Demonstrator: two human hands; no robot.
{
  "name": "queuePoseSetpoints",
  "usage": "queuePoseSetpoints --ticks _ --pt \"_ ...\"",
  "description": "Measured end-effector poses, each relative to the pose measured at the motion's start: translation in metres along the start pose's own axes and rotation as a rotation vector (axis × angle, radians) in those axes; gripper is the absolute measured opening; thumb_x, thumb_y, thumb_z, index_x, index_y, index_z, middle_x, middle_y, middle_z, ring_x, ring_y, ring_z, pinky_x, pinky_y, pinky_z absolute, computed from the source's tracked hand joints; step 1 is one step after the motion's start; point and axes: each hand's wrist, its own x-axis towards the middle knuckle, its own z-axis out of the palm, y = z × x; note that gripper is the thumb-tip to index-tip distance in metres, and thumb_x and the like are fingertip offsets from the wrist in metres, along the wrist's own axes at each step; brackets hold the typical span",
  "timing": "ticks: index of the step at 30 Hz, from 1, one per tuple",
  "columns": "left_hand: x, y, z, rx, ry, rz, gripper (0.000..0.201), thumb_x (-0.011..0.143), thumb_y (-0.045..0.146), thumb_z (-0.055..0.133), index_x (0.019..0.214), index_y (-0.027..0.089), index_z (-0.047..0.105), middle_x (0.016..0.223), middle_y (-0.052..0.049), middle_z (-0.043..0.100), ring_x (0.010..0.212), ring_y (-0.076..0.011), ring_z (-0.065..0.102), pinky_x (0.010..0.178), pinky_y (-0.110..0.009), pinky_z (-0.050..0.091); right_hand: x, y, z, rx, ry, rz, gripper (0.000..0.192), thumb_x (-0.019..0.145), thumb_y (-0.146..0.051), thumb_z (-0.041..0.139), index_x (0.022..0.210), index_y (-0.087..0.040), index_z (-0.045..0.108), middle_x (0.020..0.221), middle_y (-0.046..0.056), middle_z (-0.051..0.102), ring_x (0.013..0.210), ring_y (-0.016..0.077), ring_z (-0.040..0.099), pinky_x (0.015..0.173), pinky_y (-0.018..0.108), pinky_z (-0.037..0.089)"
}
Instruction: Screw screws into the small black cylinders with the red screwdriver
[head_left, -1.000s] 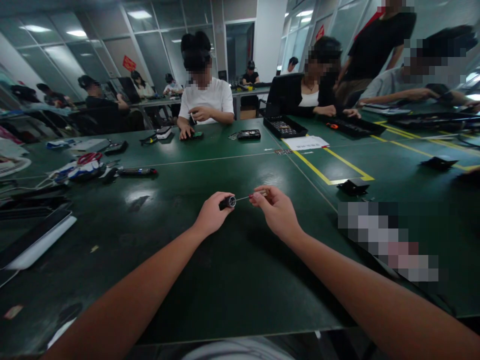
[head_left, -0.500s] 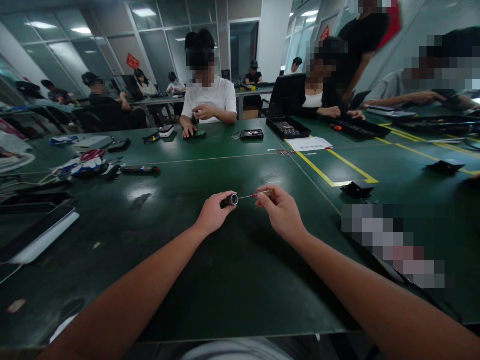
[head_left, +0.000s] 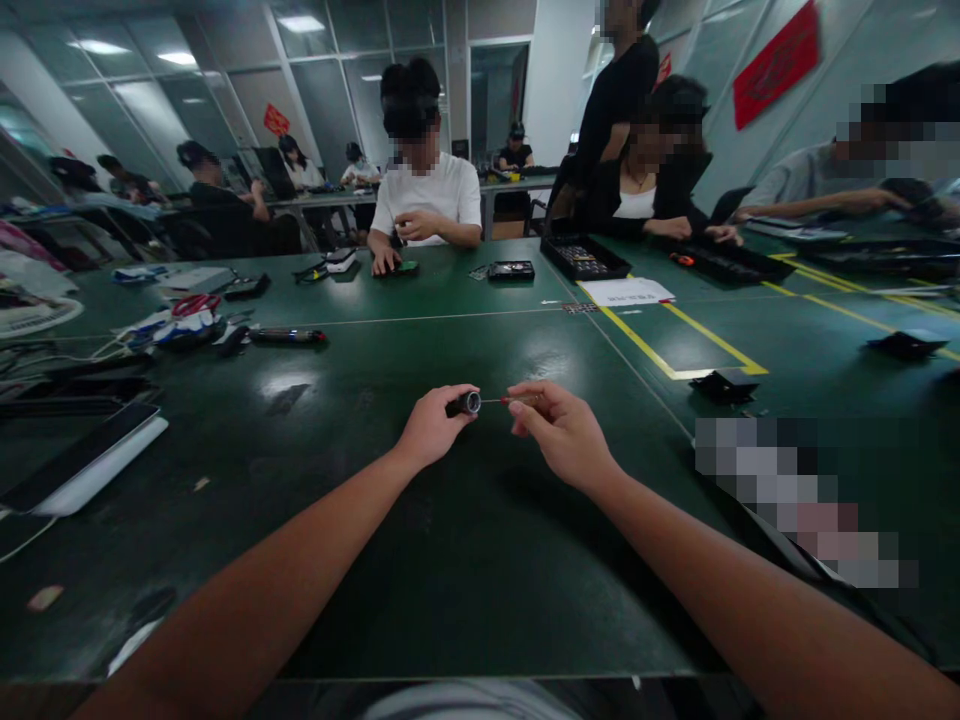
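The left hand [head_left: 437,430] holds a black tube [head_left: 466,403], and the right hand [head_left: 564,432] holds a thin screwdriver [head_left: 504,400] pointing at it. Both are above the counter [head_left: 480,580], well in from its near edge, away from a black block [head_left: 724,386].

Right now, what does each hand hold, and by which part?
Left hand: a black cylinder, by its sides. Right hand: a thin screwdriver, by its handle.
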Motion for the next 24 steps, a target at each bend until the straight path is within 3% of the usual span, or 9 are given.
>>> queuePoseSetpoints --ticks 2,7,12,19,24 --pt "0.0 0.0 0.0 0.004 -0.002 -0.002 0.039 0.083 0.011 0.073 0.119 0.025 0.07 0.119 -0.004 0.071 0.113 -0.0241 0.062 0.103 -0.043 0.045 0.001 0.0 0.0 -0.05 0.038 0.036 0.024 0.091 -0.037 0.059 0.109 -0.021 0.064 0.065 -0.002 0.064 0.06 0.0154 0.062 0.061 0.03 0.049" --pt "0.0 0.002 -0.001 0.029 -0.011 0.001 0.038 0.083 0.012 0.074 0.117 0.026 0.071 0.118 -0.004 0.072 0.112 -0.0247 0.062 0.101 -0.043 0.045 0.006 0.008 -0.001 -0.013 0.086 0.054 0.029 0.093 -0.045 0.059 0.106 -0.02 0.063 0.074 0.0 0.066 0.067 0.0159 0.063 0.067 0.031 0.05" --pt "-0.001 0.004 -0.002 0.0 -0.022 -0.008 0.038 0.083 0.01 0.073 0.118 0.025 0.07 0.116 -0.004 0.072 0.11 -0.0236 0.063 0.099 -0.042 0.046 0.008 0.011 -0.003 -0.029 0.162 0.119 0.055 0.099 -0.059 0.036 0.098 -0.017 0.071 0.062 0.0 0.057 0.057 0.0158 0.055 0.058 0.031 0.045" --pt "-0.002 0.005 -0.002 -0.05 -0.023 0.01 0.038 0.081 0.009 0.075 0.115 0.025 0.072 0.116 -0.004 0.072 0.111 -0.0236 0.064 0.103 -0.043 0.044 0.006 0.002 -0.005 -0.281 0.14 0.065 0.041 0.096 -0.044 0.046 0.116 -0.019 0.071 0.077 0.004 0.066 0.065 0.0189 0.059 0.063 0.033 0.046" --pt "-0.002 0.001 -0.001 -0.052 -0.021 0.024 0.037 0.082 0.011 0.075 0.116 0.026 0.072 0.116 -0.004 0.072 0.111 -0.0232 0.063 0.102 -0.042 0.045 0.004 0.005 -0.003 -0.193 0.072 0.114 0.035 0.094 -0.035 0.044 0.113 -0.019 0.069 0.074 0.002 0.063 0.07 0.0192 0.06 0.065 0.032 0.045"
